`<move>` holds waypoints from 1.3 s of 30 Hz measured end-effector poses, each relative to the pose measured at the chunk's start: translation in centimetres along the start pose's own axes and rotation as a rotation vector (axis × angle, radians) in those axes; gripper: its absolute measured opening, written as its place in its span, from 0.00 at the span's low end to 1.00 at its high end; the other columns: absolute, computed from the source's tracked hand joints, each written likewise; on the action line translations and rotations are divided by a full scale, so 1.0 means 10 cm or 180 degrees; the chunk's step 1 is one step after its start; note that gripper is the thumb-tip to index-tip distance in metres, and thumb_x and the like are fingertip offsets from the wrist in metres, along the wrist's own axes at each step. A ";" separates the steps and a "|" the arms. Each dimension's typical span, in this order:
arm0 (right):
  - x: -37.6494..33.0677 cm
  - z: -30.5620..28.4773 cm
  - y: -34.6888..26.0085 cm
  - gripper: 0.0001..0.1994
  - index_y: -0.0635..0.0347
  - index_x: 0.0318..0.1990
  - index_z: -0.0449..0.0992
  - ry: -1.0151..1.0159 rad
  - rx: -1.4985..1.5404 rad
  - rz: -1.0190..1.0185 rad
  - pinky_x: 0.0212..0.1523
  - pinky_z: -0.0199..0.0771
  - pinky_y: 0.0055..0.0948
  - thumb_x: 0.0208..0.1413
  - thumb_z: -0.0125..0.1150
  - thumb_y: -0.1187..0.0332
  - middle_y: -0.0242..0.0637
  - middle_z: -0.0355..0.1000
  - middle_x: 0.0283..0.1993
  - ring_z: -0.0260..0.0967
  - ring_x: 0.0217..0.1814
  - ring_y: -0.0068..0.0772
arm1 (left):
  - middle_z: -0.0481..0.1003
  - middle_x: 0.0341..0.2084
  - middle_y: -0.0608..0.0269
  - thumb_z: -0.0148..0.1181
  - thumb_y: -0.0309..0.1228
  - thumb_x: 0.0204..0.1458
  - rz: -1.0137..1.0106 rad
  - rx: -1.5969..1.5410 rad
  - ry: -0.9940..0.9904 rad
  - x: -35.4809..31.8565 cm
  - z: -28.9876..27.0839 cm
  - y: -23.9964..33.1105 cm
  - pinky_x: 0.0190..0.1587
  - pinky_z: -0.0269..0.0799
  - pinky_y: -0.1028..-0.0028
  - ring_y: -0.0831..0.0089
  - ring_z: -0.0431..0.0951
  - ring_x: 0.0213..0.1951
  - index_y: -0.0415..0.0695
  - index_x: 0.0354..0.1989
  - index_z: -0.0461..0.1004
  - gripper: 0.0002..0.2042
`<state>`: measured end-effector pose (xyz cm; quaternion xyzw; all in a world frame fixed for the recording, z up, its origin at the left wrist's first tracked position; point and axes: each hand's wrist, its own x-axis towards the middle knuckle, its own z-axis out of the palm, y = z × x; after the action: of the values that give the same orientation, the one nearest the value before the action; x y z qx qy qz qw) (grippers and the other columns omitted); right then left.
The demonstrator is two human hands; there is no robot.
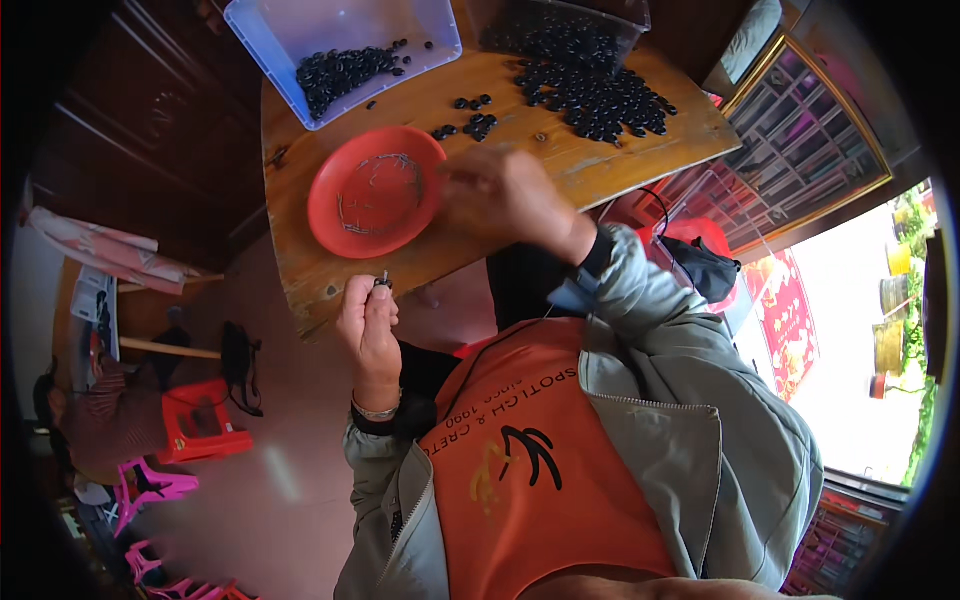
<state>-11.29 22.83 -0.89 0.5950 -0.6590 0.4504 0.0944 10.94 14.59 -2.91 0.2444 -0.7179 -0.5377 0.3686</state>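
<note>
My left hand (pixel 368 335), in front of the table's near edge, pinches a small black round piece (pixel 381 283) between thumb and fingertips. A thin metal pin sticks up from that piece. Over the table, just right of the red plate (pixel 324 200), my right hand (pixel 520 195) is smeared by motion, so its fingers do not show clearly. Several thin metal pins (pixel 408 172) lie scattered in a loose ring on the plate. Behind the right hand, a few loose black pieces (pixel 480 124) sit on the wood.
The wooden table (pixel 300 275) bears a pale plastic bin (pixel 443 40) with black pieces at back left. A clear container (pixel 630 30) stands back right, a large pile of black pieces (pixel 605 108) before it. A red stool (pixel 200 420) stands on the floor at left.
</note>
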 end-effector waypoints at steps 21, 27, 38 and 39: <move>0.66 0.17 1.09 0.10 0.54 0.38 0.77 -0.1160 -0.1340 0.0279 0.44 0.71 0.33 0.48 0.59 0.64 0.41 0.74 0.37 0.73 0.41 0.43 | 0.68 0.18 0.68 0.47 0.31 0.57 -0.0329 -0.0226 0.0098 0.01 -0.44 -0.07 0.24 0.58 0.84 0.84 0.65 0.21 0.41 0.27 0.67 0.09; 0.55 -0.10 0.54 0.08 0.61 0.36 0.73 -0.0854 0.2191 0.1340 0.40 0.70 0.22 0.50 0.63 0.71 0.32 0.73 0.32 0.71 0.35 0.22 | 0.68 0.19 0.68 0.47 0.31 0.56 -0.0391 -0.0073 0.0045 0.12 -0.38 0.01 0.24 0.58 0.83 0.84 0.65 0.21 0.40 0.27 0.67 0.09; 0.03 0.47 -0.06 0.13 0.62 0.48 0.72 -0.1337 0.5643 0.1416 0.44 0.71 0.21 0.54 0.57 0.77 0.35 0.73 0.40 0.71 0.37 0.22 | 0.68 0.20 0.65 0.47 0.31 0.56 -0.0081 -0.0008 -0.0192 0.11 -0.02 0.26 0.26 0.58 0.82 0.81 0.65 0.22 0.38 0.29 0.67 0.09; -0.01 0.52 -0.08 0.13 0.62 0.48 0.72 -0.1362 0.5711 0.1444 0.44 0.71 0.21 0.54 0.57 0.77 0.35 0.73 0.40 0.71 0.37 0.22 | 0.68 0.20 0.65 0.47 0.31 0.56 -0.0134 0.0039 -0.0161 0.09 -0.03 0.24 0.26 0.58 0.82 0.81 0.65 0.22 0.38 0.29 0.67 0.09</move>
<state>-8.40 19.30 -3.55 0.3732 -0.1704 0.6776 -0.6104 10.75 14.45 -0.31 0.2480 -0.7250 -0.5469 0.3374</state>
